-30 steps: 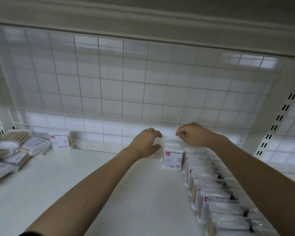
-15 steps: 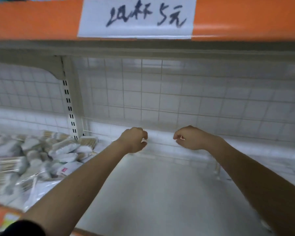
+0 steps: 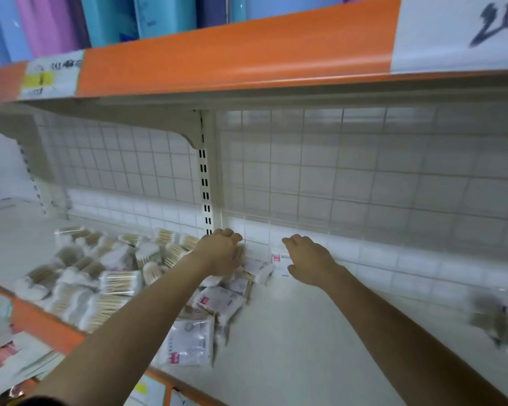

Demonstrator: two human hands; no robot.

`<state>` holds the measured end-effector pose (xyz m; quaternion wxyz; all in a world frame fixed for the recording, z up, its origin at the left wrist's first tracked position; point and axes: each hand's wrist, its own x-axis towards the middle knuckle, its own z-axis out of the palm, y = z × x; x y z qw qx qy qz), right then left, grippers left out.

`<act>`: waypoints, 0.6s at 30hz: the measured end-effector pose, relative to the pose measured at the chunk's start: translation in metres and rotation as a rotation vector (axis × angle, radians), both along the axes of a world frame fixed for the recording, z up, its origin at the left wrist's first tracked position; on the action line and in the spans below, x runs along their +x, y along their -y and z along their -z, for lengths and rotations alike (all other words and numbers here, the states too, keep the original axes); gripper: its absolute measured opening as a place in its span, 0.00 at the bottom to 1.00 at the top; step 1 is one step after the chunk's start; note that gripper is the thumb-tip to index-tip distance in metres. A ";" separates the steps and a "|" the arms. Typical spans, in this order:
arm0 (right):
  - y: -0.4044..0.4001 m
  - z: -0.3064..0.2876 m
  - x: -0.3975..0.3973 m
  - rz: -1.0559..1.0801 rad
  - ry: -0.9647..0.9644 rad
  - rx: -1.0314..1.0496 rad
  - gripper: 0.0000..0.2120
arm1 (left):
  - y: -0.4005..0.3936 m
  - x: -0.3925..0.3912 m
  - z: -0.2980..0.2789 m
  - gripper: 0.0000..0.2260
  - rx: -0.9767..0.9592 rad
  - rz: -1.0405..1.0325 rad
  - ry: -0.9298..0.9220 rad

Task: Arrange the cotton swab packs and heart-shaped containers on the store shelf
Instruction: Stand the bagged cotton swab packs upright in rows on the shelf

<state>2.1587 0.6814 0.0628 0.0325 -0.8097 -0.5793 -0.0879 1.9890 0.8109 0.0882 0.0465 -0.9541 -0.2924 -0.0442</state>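
Observation:
A loose pile of cotton swab packs (image 3: 109, 276) covers the left part of the white shelf (image 3: 305, 332). More flat packs with red-marked labels (image 3: 188, 344) lie toward the front edge. My left hand (image 3: 222, 253) is at the pile's back right corner, fingers curled over a wooden-stick pack (image 3: 240, 253); its grip is hidden. My right hand (image 3: 308, 262) hovers with relaxed fingers beside one small upright pack (image 3: 277, 259) near the back wall. I see no heart-shaped containers.
A wire grid (image 3: 364, 171) and a slotted upright post (image 3: 204, 183) back the shelf. An orange-edged upper shelf (image 3: 232, 54) hangs overhead. Blurred packs (image 3: 499, 323) sit at the far right. Paper-wrapped goods (image 3: 9, 364) lie below the front edge at lower left.
The view swung left from the tidy row of packs on the right to the loose pile. Both hands left that row and now reach the pile's back corner.

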 end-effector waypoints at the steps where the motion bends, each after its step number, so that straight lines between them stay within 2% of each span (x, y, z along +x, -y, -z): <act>1: -0.006 0.006 -0.001 0.022 0.000 0.002 0.25 | -0.004 -0.003 0.001 0.28 -0.009 0.007 -0.016; 7: -0.020 0.022 0.001 0.066 0.059 0.022 0.29 | -0.018 0.002 0.009 0.37 -0.085 0.001 -0.060; 12: -0.021 0.025 -0.001 0.077 0.185 0.032 0.24 | -0.020 0.020 0.018 0.42 -0.165 -0.053 -0.097; 18: -0.019 0.031 -0.001 0.038 0.183 0.092 0.22 | -0.027 0.035 0.026 0.43 -0.185 -0.099 -0.212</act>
